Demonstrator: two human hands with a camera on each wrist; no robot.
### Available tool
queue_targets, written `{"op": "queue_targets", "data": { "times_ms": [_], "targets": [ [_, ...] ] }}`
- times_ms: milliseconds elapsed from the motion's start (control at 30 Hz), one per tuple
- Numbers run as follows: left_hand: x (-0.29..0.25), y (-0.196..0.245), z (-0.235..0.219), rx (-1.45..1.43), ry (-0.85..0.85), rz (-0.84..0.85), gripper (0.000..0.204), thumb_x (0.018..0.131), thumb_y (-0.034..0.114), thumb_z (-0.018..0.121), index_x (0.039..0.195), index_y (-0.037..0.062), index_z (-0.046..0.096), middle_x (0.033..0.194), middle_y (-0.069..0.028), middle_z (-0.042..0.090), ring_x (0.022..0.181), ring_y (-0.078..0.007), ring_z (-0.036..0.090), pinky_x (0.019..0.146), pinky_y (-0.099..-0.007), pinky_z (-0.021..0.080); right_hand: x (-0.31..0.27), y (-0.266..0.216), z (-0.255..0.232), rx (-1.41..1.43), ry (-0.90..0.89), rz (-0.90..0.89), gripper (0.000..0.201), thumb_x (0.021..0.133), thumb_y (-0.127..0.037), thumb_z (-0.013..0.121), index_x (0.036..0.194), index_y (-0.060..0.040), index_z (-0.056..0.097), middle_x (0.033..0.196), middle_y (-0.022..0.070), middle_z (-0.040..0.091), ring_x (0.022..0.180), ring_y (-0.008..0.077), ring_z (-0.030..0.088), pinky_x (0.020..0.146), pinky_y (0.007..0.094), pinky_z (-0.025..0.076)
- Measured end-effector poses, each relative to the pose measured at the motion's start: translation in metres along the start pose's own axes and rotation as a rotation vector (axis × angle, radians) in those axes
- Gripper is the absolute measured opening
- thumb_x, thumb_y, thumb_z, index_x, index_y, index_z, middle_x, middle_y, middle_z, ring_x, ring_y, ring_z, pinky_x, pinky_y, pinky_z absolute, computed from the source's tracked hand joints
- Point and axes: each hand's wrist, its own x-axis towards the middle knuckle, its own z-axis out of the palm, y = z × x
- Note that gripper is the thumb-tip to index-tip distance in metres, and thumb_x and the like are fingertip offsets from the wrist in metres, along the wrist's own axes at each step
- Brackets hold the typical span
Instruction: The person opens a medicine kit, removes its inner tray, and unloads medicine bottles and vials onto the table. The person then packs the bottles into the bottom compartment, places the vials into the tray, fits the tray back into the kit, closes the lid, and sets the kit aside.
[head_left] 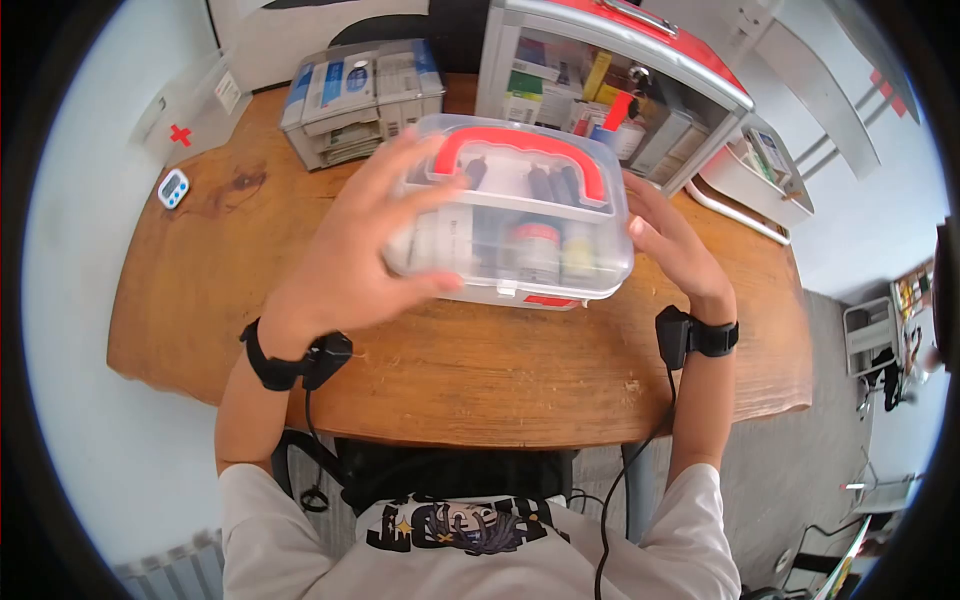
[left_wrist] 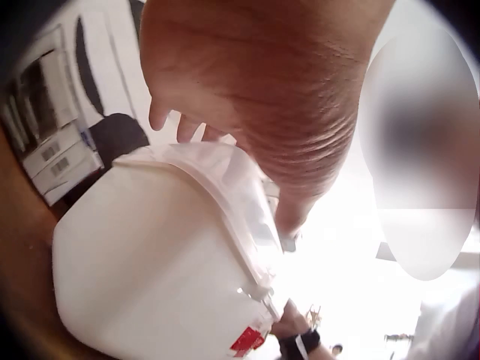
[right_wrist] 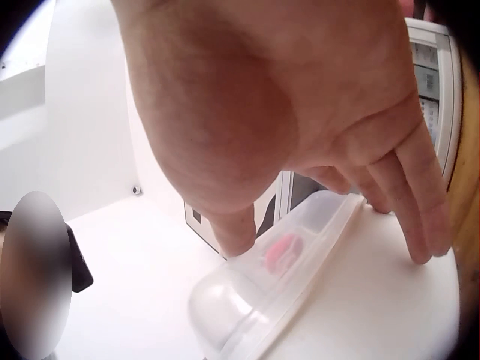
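Observation:
A first-aid box [head_left: 500, 212] with a clear lid and a white base sits on the wooden table, with a red handle [head_left: 530, 142] folded flat on top. Through the lid show several dark vials, a red-banded bottle and a yellow-capped one. Blurred by motion, my left hand [head_left: 345, 235] spreads its fingers over the box's left part; the left wrist view has it above the lid's edge. On the other side, my right hand [head_left: 680, 240] lays straight fingers [right_wrist: 409, 191] along the white side wall [right_wrist: 360, 285], its thumb by the lid.
Behind stand a clear case of medicine packs [head_left: 365, 95] and a red-topped glass cabinet [head_left: 610, 85] full of boxes. A small white timer [head_left: 173, 188] lies at the left, near a clear pouch [head_left: 200, 110] with a red cross. A white tray [head_left: 755, 185] stands at the right.

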Motion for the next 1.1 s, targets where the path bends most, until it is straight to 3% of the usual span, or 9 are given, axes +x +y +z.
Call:
{"op": "queue_targets", "data": {
  "times_ms": [67, 167, 533, 667, 733, 867, 1000, 1033, 1100],
  "targets": [
    [0.001, 0.025, 0.005, 0.332, -0.122, 0.058, 0.074, 0.076, 0.028, 0.08, 0.141, 0.0101, 0.05, 0.148, -0.0192, 0.041, 0.138, -0.0386, 0.038, 0.115, -0.0484, 0.032, 0.0, -0.006, 0.003, 0.002, -0.032, 0.059, 0.083, 0.096, -0.047, 0.061, 0.15, 0.0046, 0.024, 0.143, 0.0208, 0.045, 0.125, 0.0243, 0.049, 0.093, 0.0359, 0.049],
    [-0.011, 0.036, 0.01, 0.424, -0.056, 0.007, 0.082, 0.068, 0.017, 0.084, 0.141, 0.009, 0.048, 0.144, -0.019, 0.043, 0.136, -0.039, 0.039, 0.114, -0.0513, 0.032, 0.005, 0.003, 0.007, -0.068, -0.017, -0.036, 0.086, 0.094, -0.048, 0.063, 0.15, 0.0053, 0.024, 0.143, 0.0231, 0.043, 0.124, 0.0264, 0.05, 0.092, 0.036, 0.049],
    [-0.066, 0.059, -0.003, 0.7, -0.02, -0.143, 0.084, 0.066, 0.012, 0.083, 0.141, 0.0088, 0.046, 0.143, -0.0178, 0.044, 0.134, -0.0391, 0.041, 0.111, -0.0554, 0.032, 0.049, -0.008, 0.097, 0.059, -0.139, -0.147, 0.086, 0.095, -0.045, 0.062, 0.151, 0.0039, 0.02, 0.146, 0.025, 0.04, 0.115, 0.0259, 0.058, 0.093, 0.0384, 0.05],
    [-0.079, 0.051, -0.022, 0.769, 0.001, -0.266, 0.083, 0.065, 0.012, 0.083, 0.14, 0.0102, 0.047, 0.143, -0.0155, 0.046, 0.134, -0.0369, 0.042, 0.112, -0.0538, 0.032, 0.047, 0.002, 0.098, 0.169, -0.308, 0.011, 0.076, 0.097, -0.041, 0.061, 0.151, 0.0014, 0.027, 0.147, 0.0205, 0.041, 0.112, 0.0221, 0.06, 0.093, 0.0347, 0.05],
    [-0.085, 0.044, -0.03, 0.813, 0.019, -0.324, 0.082, 0.067, 0.012, 0.082, 0.141, 0.0101, 0.046, 0.144, -0.0149, 0.045, 0.134, -0.0354, 0.042, 0.112, -0.0534, 0.031, 0.048, 0.015, 0.094, -0.071, -0.371, 0.015, 0.066, 0.097, -0.035, 0.063, 0.146, 0.0017, 0.036, 0.135, 0.0179, 0.053, 0.105, 0.0187, 0.061, 0.087, 0.0316, 0.052],
    [-0.104, 0.023, -0.052, 0.984, 0.074, -0.47, 0.077, 0.074, 0.015, 0.078, 0.143, 0.0104, 0.045, 0.146, -0.012, 0.045, 0.136, -0.0322, 0.04, 0.116, -0.0528, 0.026, 0.051, 0.03, 0.087, 0.157, -0.33, 0.186, 0.053, 0.097, -0.027, 0.065, 0.137, 0.0017, 0.046, 0.117, 0.0135, 0.063, 0.094, 0.0148, 0.062, 0.08, 0.0274, 0.053],
    [-0.121, -0.008, -0.072, 1.137, 0.068, -0.694, 0.078, 0.081, 0.016, 0.074, 0.149, 0.0145, 0.036, 0.152, -0.0085, 0.039, 0.142, -0.0328, 0.034, 0.116, -0.0632, 0.017, 0.057, 0.048, 0.083, 0.233, -0.252, 0.202, 0.042, 0.097, -0.023, 0.064, 0.128, 0.0011, 0.051, 0.103, 0.0098, 0.067, 0.082, 0.0125, 0.063, 0.068, 0.0254, 0.054],
    [-0.124, -0.019, -0.078, 1.139, 0.079, -0.718, 0.08, 0.082, 0.015, 0.073, 0.151, 0.0175, 0.033, 0.154, -0.0082, 0.036, 0.143, -0.0332, 0.032, 0.112, -0.0702, 0.016, 0.058, 0.049, 0.083, 0.27, -0.237, 0.211, 0.041, 0.096, -0.023, 0.064, 0.127, 0.0015, 0.051, 0.101, 0.0093, 0.067, 0.08, 0.0125, 0.063, 0.065, 0.0252, 0.053],
    [-0.122, -0.044, -0.09, 1.135, 0.096, -0.7, 0.08, 0.082, 0.015, 0.072, 0.151, 0.0183, 0.033, 0.155, -0.008, 0.035, 0.143, -0.0335, 0.031, 0.111, -0.0716, 0.016, 0.059, 0.051, 0.084, 0.311, -0.22, 0.216, 0.04, 0.096, -0.022, 0.064, 0.126, 0.002, 0.052, 0.099, 0.0089, 0.066, 0.078, 0.0124, 0.063, 0.062, 0.025, 0.053]
  ]
}}
